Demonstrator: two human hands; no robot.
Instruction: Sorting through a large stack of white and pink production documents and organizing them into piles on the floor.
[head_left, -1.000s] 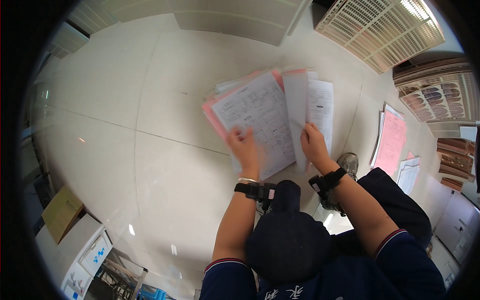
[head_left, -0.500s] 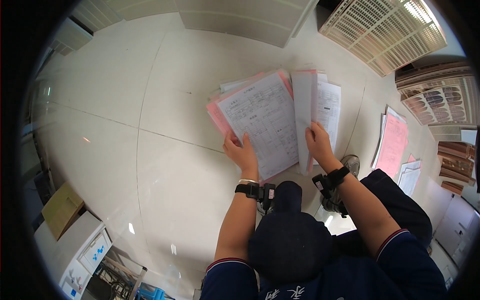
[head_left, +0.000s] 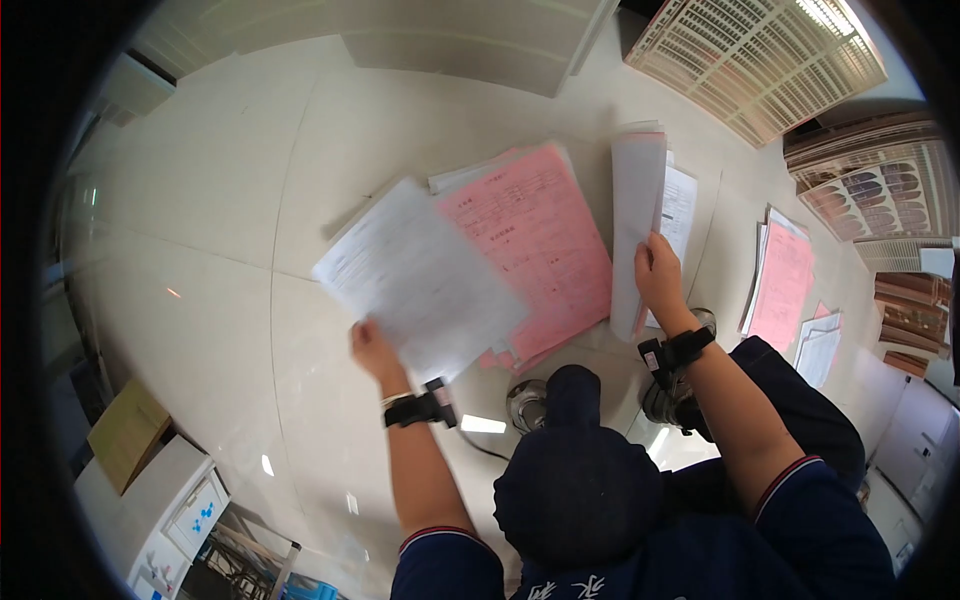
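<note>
My left hand (head_left: pixel 373 350) pinches the lower left edge of a white printed sheet (head_left: pixel 415 275), blurred by motion. That sheet overlaps the left side of a pile topped by a pink printed form (head_left: pixel 540 235). My right hand (head_left: pixel 660 275) grips a folded-over bundle of papers (head_left: pixel 636 215) that stands on edge to the right of the pile. Behind the bundle, another white printed sheet (head_left: pixel 679 205) shows partly. Both wrists wear black straps with small devices.
Another stack with a pink sheet (head_left: pixel 783 275) lies on the tiled floor at right, near white papers (head_left: pixel 818 348). Patterned sample panels (head_left: pixel 755 60) lean at upper right. A grey panel (head_left: pixel 460 45) stands ahead. A white drawer cabinet (head_left: pixel 165 510) is at lower left.
My left hand has drawn the white sheet leftward off the pile, uncovering the pink form. My right hand and its bundle have shifted slightly right.
</note>
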